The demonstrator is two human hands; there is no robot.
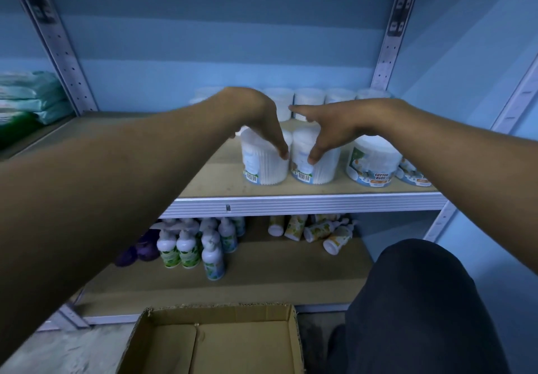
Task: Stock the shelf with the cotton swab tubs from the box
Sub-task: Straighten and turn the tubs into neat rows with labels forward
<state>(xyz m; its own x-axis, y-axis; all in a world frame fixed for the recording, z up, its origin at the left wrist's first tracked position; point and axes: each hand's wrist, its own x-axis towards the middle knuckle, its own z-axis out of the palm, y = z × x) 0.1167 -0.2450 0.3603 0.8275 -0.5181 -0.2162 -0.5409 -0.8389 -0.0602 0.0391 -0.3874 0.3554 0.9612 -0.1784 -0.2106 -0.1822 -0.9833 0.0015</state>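
Two cotton swab tubs [263, 159] [316, 159] stand upright side by side on the shelf [305, 200], barcodes facing out. The left hand [259, 117] and right hand [334, 129] each drape over one tub's top, thumbs down its front; the other fingers are hidden, so firm grip cannot be told. The box [209, 341] below is cut off.

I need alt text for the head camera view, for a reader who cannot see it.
Two bare hands, left and right, each rest on a cotton swab tub on a shelf with more tubs. Below are bottles and an open box.
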